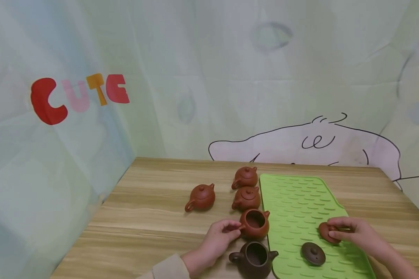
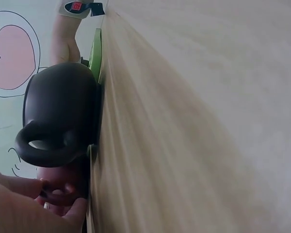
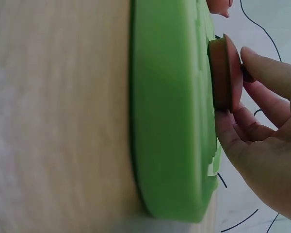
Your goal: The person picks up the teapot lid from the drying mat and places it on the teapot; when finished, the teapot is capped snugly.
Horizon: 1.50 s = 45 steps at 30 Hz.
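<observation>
My left hand pinches the handle of a lidless reddish-brown teapot that stands on the table beside the green mat. In the left wrist view, fingertips meet around its small loop handle. Over the mat, my right hand holds a reddish-brown teapot lid by its knob. The right wrist view shows this lid right at the mat's surface, thumb and fingers about the knob. A dark brown teapot, also lidless, stands nearest me, and its matching dark lid lies on the mat.
Two lidded reddish teapots, one at the back and one before it, line up along the left edge of the green mat. Another lidded teapot stands apart to their left. A printed curtain hangs behind the wooden table.
</observation>
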{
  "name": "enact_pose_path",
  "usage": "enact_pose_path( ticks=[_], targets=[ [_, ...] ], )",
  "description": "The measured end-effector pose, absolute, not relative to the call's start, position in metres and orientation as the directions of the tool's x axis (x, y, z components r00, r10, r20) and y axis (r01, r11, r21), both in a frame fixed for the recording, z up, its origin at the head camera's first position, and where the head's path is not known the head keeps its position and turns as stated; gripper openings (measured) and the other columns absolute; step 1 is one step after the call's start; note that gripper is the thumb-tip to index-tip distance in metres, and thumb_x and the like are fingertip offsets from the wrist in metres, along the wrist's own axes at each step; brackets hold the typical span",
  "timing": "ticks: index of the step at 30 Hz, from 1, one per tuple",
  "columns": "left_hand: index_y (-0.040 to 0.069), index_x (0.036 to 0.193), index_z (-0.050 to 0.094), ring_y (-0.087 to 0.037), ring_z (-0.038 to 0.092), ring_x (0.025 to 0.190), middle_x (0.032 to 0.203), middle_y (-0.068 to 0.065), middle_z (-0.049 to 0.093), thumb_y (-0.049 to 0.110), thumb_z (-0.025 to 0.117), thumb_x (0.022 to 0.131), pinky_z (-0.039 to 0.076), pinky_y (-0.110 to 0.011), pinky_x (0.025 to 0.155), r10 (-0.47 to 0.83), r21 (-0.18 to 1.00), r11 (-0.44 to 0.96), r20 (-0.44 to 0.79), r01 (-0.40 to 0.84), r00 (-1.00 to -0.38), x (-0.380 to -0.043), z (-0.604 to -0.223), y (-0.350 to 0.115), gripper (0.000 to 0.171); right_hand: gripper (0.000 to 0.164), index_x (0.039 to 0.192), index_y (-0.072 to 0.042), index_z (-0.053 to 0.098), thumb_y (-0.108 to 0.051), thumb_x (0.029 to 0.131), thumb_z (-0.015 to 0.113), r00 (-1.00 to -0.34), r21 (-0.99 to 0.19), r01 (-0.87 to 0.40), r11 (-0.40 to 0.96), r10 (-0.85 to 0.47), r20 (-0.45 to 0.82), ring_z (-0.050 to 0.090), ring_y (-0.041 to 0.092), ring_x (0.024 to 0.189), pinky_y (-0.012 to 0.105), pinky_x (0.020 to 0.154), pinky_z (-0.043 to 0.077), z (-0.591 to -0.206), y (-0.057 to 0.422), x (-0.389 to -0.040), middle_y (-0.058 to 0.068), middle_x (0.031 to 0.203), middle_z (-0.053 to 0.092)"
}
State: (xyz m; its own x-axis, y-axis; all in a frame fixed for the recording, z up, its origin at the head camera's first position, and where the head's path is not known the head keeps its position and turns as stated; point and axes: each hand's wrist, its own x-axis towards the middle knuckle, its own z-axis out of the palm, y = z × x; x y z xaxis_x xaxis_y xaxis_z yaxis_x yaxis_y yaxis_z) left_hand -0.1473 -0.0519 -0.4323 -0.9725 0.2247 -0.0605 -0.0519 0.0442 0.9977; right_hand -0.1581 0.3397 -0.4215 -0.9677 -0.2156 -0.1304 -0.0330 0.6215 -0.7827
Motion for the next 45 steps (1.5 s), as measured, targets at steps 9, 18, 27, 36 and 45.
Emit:
enact_pose_path(
  ticks=[9, 18, 27, 36, 45],
  targets=[
    [-0.011, 0.107, 0.064, -0.007, 0.057, 0.083, 0.102, -0.014, 0.069, -0.003, 0.063, 0.087, 0.048, -0.019, 0.072, 0.220, 0.998, 0.027, -0.068, -0.064, -0.973, -0.146, -0.431, -0.053, 0.021, 0.042, 0.119, 0.010, 0.060, -0.020, 0.091, 0.067, -0.970, -0.775, -0.003, 0.632, -0.190, -0.151, 0.056, -0.009, 0.087, 0.022, 0.073, 0.052, -0.424, 0.340, -0.160, 0.015, 0.111, 0.066],
    [-0.009, 0.108, 0.065, -0.007, 0.056, 0.083, 0.103, -0.012, 0.069, -0.001, 0.064, 0.088, 0.048, -0.021, 0.073, 0.218, 0.995, 0.059, -0.091, -0.080, -0.972, -0.147, -0.431, -0.054, 0.021, 0.040, 0.118, 0.003, 0.064, -0.024, 0.089, 0.069, -0.978, -0.738, -0.001, 0.675, -0.154, -0.140, 0.053, -0.010, 0.089, 0.023, 0.073, 0.051, -0.422, 0.338, -0.160, 0.020, 0.121, 0.061],
    [-0.008, 0.108, 0.065, -0.008, 0.056, 0.082, 0.098, -0.007, 0.067, -0.001, 0.065, 0.088, 0.049, -0.022, 0.074, 0.226, 0.995, 0.059, -0.097, -0.086, -0.969, -0.148, -0.431, -0.055, 0.022, 0.031, 0.114, 0.002, 0.066, -0.019, 0.090, 0.067, -0.975, -0.763, -0.129, 0.633, -0.221, -0.018, 0.058, -0.008, 0.091, 0.025, 0.073, 0.054, -0.403, 0.318, -0.165, 0.026, 0.126, 0.056],
    [-0.009, 0.107, 0.066, -0.007, 0.055, 0.080, 0.093, -0.004, 0.066, -0.001, 0.066, 0.087, 0.047, -0.019, 0.072, 0.231, 0.996, 0.057, -0.084, -0.073, -0.969, -0.148, -0.430, -0.055, 0.021, 0.029, 0.111, 0.004, 0.066, -0.015, 0.089, 0.068, -0.955, -0.808, -0.209, 0.551, -0.293, 0.048, 0.061, -0.004, 0.093, 0.025, 0.075, 0.055, -0.376, 0.288, -0.170, 0.030, 0.129, 0.051],
    [-0.009, 0.106, 0.066, -0.008, 0.055, 0.079, 0.092, -0.006, 0.066, -0.001, 0.065, 0.087, 0.047, -0.019, 0.070, 0.234, 0.997, 0.053, -0.065, -0.054, -0.970, -0.148, -0.430, -0.054, 0.021, 0.027, 0.109, 0.003, 0.068, -0.013, 0.087, 0.070, -0.947, -0.823, -0.247, 0.512, -0.309, 0.091, 0.061, -0.004, 0.092, 0.026, 0.073, 0.055, -0.362, 0.254, -0.172, 0.028, 0.127, 0.054]
  ],
)
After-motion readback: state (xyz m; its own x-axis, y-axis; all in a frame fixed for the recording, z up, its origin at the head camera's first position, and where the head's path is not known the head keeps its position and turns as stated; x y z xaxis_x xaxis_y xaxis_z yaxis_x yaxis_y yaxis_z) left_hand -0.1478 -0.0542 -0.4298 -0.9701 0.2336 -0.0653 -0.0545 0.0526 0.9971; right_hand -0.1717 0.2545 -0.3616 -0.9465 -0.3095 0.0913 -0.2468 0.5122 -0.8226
